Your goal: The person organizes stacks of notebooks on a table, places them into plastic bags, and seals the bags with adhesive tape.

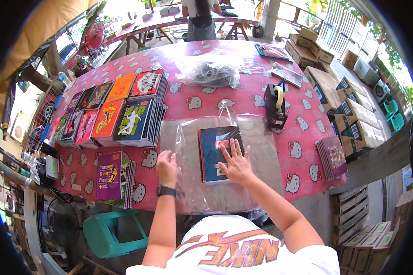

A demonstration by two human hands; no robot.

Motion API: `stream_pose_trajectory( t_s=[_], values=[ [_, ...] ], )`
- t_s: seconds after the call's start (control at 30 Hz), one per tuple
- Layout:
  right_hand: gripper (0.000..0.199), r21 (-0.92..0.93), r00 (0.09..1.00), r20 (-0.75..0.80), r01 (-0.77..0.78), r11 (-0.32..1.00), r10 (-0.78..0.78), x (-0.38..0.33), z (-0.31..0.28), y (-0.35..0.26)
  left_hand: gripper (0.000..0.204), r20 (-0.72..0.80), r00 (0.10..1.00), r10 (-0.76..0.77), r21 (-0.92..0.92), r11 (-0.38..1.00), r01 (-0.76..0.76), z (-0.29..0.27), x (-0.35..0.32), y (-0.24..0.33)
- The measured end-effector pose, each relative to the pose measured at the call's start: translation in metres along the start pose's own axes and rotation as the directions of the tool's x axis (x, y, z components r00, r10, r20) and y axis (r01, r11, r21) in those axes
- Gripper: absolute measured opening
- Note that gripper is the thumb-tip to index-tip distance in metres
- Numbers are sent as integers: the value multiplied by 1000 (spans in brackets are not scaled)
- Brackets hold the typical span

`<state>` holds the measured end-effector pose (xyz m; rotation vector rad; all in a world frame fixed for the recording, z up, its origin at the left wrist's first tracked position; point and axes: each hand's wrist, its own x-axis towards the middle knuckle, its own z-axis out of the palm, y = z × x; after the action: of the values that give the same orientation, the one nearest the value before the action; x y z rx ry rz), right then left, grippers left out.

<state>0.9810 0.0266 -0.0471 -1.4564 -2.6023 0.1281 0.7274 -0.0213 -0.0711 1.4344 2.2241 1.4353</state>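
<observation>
A small stack of spiral notebooks with a dark blue cover point(211, 158) lies on a grey-brown board point(266, 169) in front of me. My right hand point(236, 164) rests flat on the top notebook, fingers spread. Clear plastic point(188, 192) lies around the stack and glints over the board. At its left edge is my left hand point(166, 166), wearing a dark wristwatch, with its fingers curled together. Whether they pinch the plastic cannot be made out.
Rows of notebook stacks point(108, 119) stand at left, a purple-covered stack point(109, 176) nearer. A black tape dispenser point(275, 107), crumpled plastic point(211, 71) and another purple stack point(331, 158) share the table. Cartons point(353, 114) line the right; a green stool point(108, 233) stands below. A person point(201, 18) is beyond.
</observation>
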Motion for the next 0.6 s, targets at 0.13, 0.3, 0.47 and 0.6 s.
stream_pose_trajectory(
  t_s=[0.13,0.3,0.47,0.6],
  values=[
    [60,108,1000,10,-11,994,10,8,-22,1,50,749,452,-485,-67,623,779,-54,9,-10],
    [46,569,997,-8,65,820,-74,45,-17,21,41,736,671,-87,-397,748,532,-40,11,47],
    [45,615,890,456,-334,714,23,78,-39,6,31,500,776,385,-105,916,-387,34,-34,125],
    [22,749,966,251,-233,620,61,68,-19,39,25,642,764,67,-389,887,249,20,-9,139]
  ],
)
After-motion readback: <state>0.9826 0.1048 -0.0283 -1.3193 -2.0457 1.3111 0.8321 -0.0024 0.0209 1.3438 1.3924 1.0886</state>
